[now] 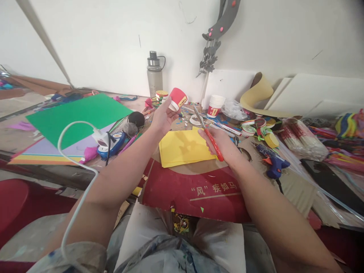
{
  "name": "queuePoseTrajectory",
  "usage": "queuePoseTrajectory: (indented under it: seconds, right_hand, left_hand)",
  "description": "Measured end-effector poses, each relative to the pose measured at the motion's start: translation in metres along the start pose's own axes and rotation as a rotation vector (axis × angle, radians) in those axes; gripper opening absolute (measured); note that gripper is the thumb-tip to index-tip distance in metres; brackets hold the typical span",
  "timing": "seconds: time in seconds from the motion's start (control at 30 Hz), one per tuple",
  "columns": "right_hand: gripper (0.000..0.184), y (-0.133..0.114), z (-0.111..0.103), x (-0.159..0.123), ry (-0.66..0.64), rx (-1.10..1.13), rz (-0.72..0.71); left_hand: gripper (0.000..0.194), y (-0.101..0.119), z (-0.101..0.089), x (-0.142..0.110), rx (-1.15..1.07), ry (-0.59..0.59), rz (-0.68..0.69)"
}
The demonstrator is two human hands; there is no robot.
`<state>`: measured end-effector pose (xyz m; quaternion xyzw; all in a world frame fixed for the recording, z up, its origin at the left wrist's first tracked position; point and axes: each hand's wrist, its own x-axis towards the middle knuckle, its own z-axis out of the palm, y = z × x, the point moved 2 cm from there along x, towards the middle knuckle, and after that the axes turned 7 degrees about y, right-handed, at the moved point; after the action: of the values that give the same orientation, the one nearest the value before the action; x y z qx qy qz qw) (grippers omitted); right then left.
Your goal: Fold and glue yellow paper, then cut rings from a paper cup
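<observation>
Tilted in my left hand (164,116) is a red paper cup (178,98) with a yellow label, raised above the table. My right hand (218,141) is closed around the red handles of a pair of scissors (210,137), whose blades point up and away from me. Whether the blades are fully together I cannot tell. Below and between both hands lie yellow paper sheets (184,149), on a dark red board (182,193) with printed characters. Behind the scissors stands a stack of paper cups (215,106).
A grey bottle (155,74) stands against the wall. To the left are a green sheet (76,117) and a blue-and-white plug adapter (112,144) with a white cable crossing my left arm. To the right lie a blue glue gun (275,165) and a black phone (335,185).
</observation>
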<state>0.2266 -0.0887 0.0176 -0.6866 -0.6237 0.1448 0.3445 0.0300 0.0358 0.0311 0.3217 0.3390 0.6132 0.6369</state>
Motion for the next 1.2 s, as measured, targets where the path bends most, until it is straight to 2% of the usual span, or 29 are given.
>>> queuePoseTrajectory:
  seconds: [0.1, 0.2, 0.37, 0.5, 0.77, 0.9, 1.2]
  right_hand:
    - [0.061, 0.004, -0.006, 0.004, 0.068, -0.026, 0.011]
    - [0.062, -0.002, -0.008, 0.001, 0.109, 0.084, -0.037]
    - [0.064, -0.015, -0.002, -0.010, -0.003, 0.175, -0.100]
    - [0.064, -0.021, -0.002, -0.015, -0.097, 0.156, -0.105]
    - [0.060, -0.028, -0.006, -0.018, -0.144, 0.094, -0.068]
    - [0.059, -0.030, -0.006, -0.019, -0.149, 0.091, -0.065]
    - [0.063, -0.031, -0.007, -0.019, -0.164, 0.093, -0.055]
  left_hand:
    - [0.043, -0.003, 0.000, -0.001, -0.016, 0.043, -0.067]
    - [0.045, -0.004, 0.001, -0.005, -0.054, 0.047, -0.120]
    - [0.041, 0.002, 0.005, -0.011, -0.106, 0.013, -0.142]
    - [0.039, 0.005, 0.005, -0.011, -0.081, -0.013, -0.093]
    - [0.045, -0.001, 0.005, -0.007, 0.032, -0.098, 0.062]
    - [0.048, -0.001, 0.004, -0.007, 0.050, -0.124, 0.075]
    - [0.039, 0.001, 0.004, -0.010, 0.075, -0.130, 0.120]
